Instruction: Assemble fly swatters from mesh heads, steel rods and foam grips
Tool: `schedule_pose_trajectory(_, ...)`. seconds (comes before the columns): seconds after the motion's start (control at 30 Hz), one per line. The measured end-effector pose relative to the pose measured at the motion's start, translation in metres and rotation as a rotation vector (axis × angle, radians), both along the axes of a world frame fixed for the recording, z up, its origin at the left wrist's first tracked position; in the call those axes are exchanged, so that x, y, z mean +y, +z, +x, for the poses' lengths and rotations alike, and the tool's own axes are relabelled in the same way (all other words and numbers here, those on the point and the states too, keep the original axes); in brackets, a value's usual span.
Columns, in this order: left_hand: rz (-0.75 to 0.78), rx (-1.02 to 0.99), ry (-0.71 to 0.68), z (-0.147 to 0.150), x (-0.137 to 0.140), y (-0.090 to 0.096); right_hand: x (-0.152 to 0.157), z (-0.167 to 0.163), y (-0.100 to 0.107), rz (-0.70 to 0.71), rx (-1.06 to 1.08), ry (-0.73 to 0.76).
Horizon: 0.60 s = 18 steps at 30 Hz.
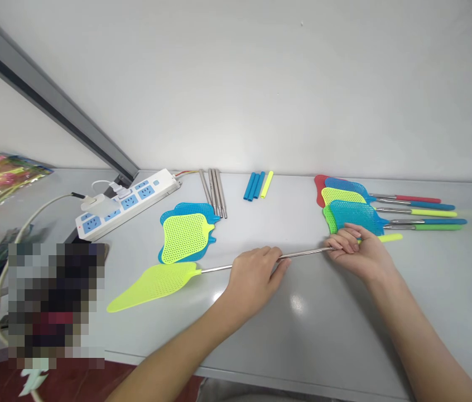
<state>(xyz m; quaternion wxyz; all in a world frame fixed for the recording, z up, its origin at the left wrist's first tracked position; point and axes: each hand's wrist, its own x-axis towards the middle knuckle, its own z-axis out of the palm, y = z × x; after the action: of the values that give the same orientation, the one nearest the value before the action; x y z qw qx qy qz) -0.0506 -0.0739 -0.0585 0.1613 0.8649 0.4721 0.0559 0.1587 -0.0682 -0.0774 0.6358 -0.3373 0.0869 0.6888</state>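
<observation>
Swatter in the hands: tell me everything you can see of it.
The swatter has a yellow, plastic-looking head full of small holes, necking into a slim, shiny metal rod. It slants over the grey table, head to the left. The left hand grips the rod; the right hand holds it farther along, a yellow sleeve showing beyond.

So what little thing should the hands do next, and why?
Maybe the right hand should slide toward the left hand, pushing the metal rod shorter. Both hands grip it, a yellow handle shows past the right hand, and its bare metal looks much longer than on the five swatters nearby. I can't be sure it telescopes.
</observation>
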Motion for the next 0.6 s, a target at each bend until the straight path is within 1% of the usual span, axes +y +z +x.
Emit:
schedule_pose_trajectory(0.23, 0.009, 0.016, -0.036, -0.0016, -0.0001, -0.0028, 0.0004, -0.0006, -0.0009, -0.026, 0.050, -0.041)
schedule_pose_trajectory(0.4, -0.020, 0.035, -0.044, -0.0018, 0.0000, -0.0022, 0.0004, -0.0002, -0.0022, 0.000, 0.033, -0.014)
schedule_pose_trajectory(0.6, -0.036, 0.032, -0.043, -0.0014, -0.0003, -0.0017, 0.0000, -0.0001, -0.0033, 0.000, 0.054, -0.024)
